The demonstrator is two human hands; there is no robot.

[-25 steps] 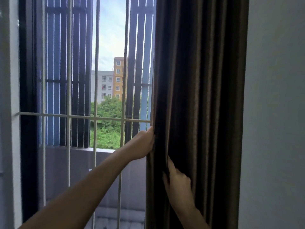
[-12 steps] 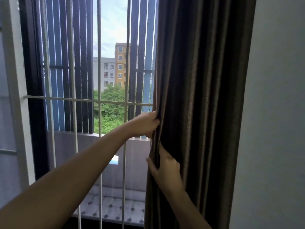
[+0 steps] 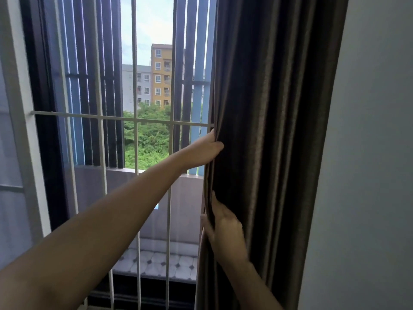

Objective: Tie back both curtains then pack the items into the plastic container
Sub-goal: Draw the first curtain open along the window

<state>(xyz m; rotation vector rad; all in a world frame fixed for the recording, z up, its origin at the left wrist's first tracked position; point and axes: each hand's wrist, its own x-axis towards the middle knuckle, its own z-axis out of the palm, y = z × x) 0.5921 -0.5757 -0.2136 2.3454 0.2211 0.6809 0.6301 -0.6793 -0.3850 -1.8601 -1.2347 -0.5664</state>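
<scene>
Left hand (image 3: pixel 206 151) grips the curtain (image 3: pixel 279 130) edge at frame centre, fingers curled round it; right hand (image 3: pixel 225 231) pinches folds just below. Curtain hangs right of centre, beside the wall (image 3: pixel 368 153). Best to bunch folds evenly rightward before tying. Count: one curtain, two hands, nothing else of the task in view.

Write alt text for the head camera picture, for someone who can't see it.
Both hands hold the inner edge of a dark brown curtain, the left hand gripping higher up and the right hand lower down. Behind white window bars are trees and apartment blocks; a plain wall stands to the right.
</scene>
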